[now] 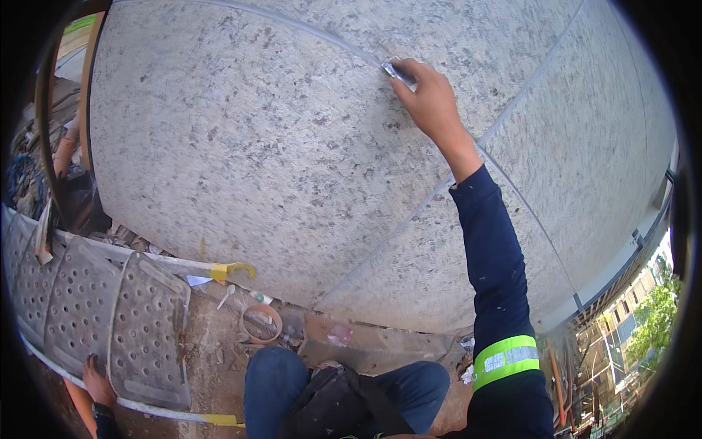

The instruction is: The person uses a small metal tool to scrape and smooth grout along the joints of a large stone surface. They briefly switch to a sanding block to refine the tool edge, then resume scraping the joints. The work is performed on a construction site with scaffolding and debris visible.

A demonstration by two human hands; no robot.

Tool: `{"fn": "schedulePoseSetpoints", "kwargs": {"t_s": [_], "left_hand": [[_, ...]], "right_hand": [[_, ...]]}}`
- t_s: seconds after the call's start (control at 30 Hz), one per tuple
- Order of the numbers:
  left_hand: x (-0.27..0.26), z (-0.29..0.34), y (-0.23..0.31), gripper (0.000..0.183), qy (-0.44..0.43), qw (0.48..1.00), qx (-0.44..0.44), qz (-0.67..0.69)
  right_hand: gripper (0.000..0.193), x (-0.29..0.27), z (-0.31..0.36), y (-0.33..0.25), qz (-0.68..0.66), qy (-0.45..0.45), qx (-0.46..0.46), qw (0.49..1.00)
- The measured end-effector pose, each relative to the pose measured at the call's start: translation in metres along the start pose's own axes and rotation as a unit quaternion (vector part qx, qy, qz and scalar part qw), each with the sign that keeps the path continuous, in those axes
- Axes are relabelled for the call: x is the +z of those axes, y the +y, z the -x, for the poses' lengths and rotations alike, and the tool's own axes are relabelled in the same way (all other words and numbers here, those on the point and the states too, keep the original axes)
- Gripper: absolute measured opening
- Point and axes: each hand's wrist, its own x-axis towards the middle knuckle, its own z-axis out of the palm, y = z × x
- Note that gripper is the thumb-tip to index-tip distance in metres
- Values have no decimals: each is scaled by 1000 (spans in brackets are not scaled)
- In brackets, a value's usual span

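Two bare hands show. The right hand [431, 99] pinches one small shiny piece [390, 69] between thumb and fingers, nearly closed, and sets it against a large speckled wall [278, 146]. That piece sits at the lower end of an upper seam [329, 38], high in the view. Two more seams show: a long slanting seam [384, 241] behind the wrist, and a right-hand seam [537, 222] running down toward the wall's corner.

The left hand [99, 384] is at the near edge of a metal platform [150, 329], fingers bent over it; I cannot tell how tightly it holds. Three perforated panels make up the visible platform, and two yellow-painted rail ends [230, 271] stick out on its right.

One round bucket [261, 324] and one white spoon [227, 295] lie on the dirty ground [212, 358], between the platform and two bent knees [274, 384].

For moving, the wall spreads widely left of the right hand, up to a dark frame [88, 95]; its bottom edge passes just above the bucket. The left hand has the platform on one side, with the knees well apart from it.
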Motion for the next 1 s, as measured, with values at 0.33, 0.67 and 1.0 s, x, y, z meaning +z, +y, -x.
{"fn": "schedulePoseSetpoints", "kwargs": {"t_s": [0.33, 0.67, 1.0], "left_hand": [[-3, 0, -6, 60, -17, 1000, -18, -3], [-9, -6, 16, 62, -15, 999, -43, -10], [-10, -5, 17, 61, -36, 999, -31, -5]], "right_hand": [[30, 8, 5, 2, -2, 25, -4, 1000], [30, 2, 1, 4, -3, 9, 0, 1000], [30, 3, 3, 9, 57, 31, -40, 997]]}}
